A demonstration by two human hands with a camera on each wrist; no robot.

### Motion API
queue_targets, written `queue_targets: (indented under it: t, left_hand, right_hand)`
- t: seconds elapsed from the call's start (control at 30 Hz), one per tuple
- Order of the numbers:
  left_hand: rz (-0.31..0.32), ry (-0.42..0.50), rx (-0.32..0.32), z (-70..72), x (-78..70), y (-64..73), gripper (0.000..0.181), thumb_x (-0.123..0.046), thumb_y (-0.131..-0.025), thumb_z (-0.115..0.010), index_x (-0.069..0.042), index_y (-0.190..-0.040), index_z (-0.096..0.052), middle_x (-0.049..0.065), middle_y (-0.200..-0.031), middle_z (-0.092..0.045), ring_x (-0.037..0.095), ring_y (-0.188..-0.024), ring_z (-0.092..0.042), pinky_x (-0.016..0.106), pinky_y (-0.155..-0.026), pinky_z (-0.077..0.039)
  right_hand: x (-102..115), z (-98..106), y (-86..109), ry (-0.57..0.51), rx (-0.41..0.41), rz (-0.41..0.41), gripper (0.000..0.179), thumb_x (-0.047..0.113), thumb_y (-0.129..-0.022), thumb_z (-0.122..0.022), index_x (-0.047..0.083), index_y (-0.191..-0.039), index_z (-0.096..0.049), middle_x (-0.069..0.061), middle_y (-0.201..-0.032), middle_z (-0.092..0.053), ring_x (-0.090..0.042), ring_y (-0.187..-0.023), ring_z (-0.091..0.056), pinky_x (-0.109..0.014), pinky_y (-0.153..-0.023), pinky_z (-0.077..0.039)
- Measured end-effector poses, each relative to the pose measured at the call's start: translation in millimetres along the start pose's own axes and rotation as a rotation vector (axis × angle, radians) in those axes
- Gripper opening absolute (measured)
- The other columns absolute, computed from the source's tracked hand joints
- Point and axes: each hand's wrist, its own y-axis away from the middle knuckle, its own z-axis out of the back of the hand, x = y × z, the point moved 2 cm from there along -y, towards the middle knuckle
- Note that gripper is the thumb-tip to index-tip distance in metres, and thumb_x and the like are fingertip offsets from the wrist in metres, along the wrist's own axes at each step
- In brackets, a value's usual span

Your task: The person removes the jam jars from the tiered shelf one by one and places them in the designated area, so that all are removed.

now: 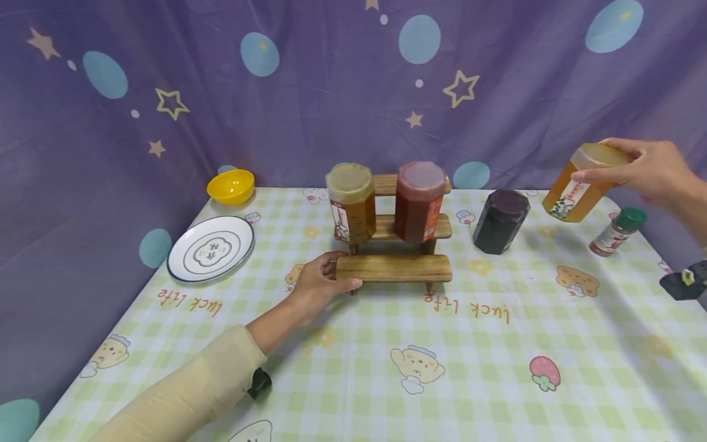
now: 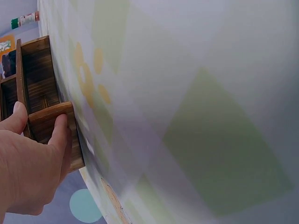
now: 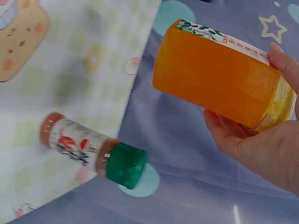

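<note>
My left hand (image 1: 316,283) grips the left end of the lowest step of a small wooden tiered rack (image 1: 394,268); the left wrist view shows thumb and fingers around the wood (image 2: 51,112). Two capped jars stand on the rack's middle step: an amber jar (image 1: 360,215) on the left and a red jar (image 1: 418,212) on the right. Off to the right, my right hand (image 1: 654,169) holds a labelled jar of orange-yellow contents (image 1: 580,190) near its lid, tilted and raised above the table. In the right wrist view, fingers and thumb span this jar (image 3: 215,74).
A dark jar (image 1: 499,224) stands right of the rack. Farther right is a green-capped seasoning bottle (image 1: 610,238), below the held jar. On the left lie a white plate (image 1: 188,261) and a yellow bowl (image 1: 229,189). A purple curtain (image 1: 331,104) hangs behind the checked tablecloth (image 1: 480,380).
</note>
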Motion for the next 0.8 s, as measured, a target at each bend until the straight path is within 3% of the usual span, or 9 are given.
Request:
queue_targets:
  t: [0.13,0.23,0.37,0.57,0.67,0.8]
  left_hand:
    - [0.006,0.004,-0.001,-0.1,-0.2,0.3,0.071,-0.022,-0.076,-0.084,-0.021,-0.138,-0.049,0.009,-0.151,-0.037,0.030,-0.137,-0.036,0.047,-0.108,-0.037]
    - [0.001,0.004,0.000,-0.3,-0.3,0.6,0.073,-0.022,-0.077,-0.083,-0.018,-0.140,-0.048,0.010,-0.151,-0.036,0.031,-0.137,-0.035,0.048,-0.108,-0.037]
    - [0.002,0.004,-0.001,-0.5,-0.1,0.3,0.075,-0.022,-0.077,-0.083,-0.017,-0.142,-0.047,0.010,-0.151,-0.036,0.030,-0.138,-0.035,0.047,-0.108,-0.037]
    - [-0.001,0.001,0.005,0.3,1.0,-0.2,0.075,-0.024,-0.076,-0.084,-0.019,-0.141,-0.048,0.009,-0.152,-0.034,0.030,-0.139,-0.033,0.047,-0.109,-0.036]
    - [-0.004,0.006,0.012,0.9,1.3,0.2,0.075,-0.024,-0.076,-0.084,-0.019,-0.141,-0.048,0.008,-0.153,-0.034,0.029,-0.139,-0.033,0.047,-0.109,-0.035]
    - [-0.006,0.012,0.010,1.3,1.2,0.6,0.075,-0.023,-0.076,-0.084,-0.018,-0.141,-0.048,0.008,-0.152,-0.035,0.029,-0.139,-0.034,0.047,-0.109,-0.035]
  right_hand:
    - [-5.8,-11.9,3.7,-0.003,0.022,0.045,0.100,0.055,-0.081,-0.070,0.011,-0.154,-0.018,-0.037,-0.141,-0.033,-0.044,-0.110,-0.040,-0.029,-0.064,-0.044]
    - [-9.1,-21.6,7.8,0.006,0.022,0.086,0.099,0.053,-0.082,-0.071,0.010,-0.154,-0.019,-0.035,-0.132,-0.040,-0.040,-0.096,-0.047,-0.025,-0.053,-0.043]
    - [-13.6,-35.1,13.4,0.010,0.014,0.111,0.097,0.052,-0.081,-0.072,0.010,-0.154,-0.024,-0.029,-0.128,-0.045,-0.035,-0.087,-0.049,-0.026,-0.051,-0.042]
    - [-19.0,-52.8,18.2,-0.009,0.042,0.122,0.095,0.052,-0.081,-0.072,0.007,-0.152,-0.027,-0.026,-0.129,-0.046,-0.033,-0.101,-0.046,-0.028,-0.058,-0.043]
    - [-22.2,-59.6,20.7,-0.042,0.080,0.120,0.095,0.049,-0.082,-0.073,0.008,-0.153,-0.024,-0.025,-0.128,-0.045,-0.024,-0.093,-0.049,-0.035,-0.054,-0.047]
    - [-25.9,-66.8,22.9,-0.083,0.118,0.081,0.098,0.050,-0.081,-0.073,0.012,-0.154,-0.020,-0.023,-0.126,-0.043,-0.016,-0.069,-0.048,-0.039,-0.045,-0.047]
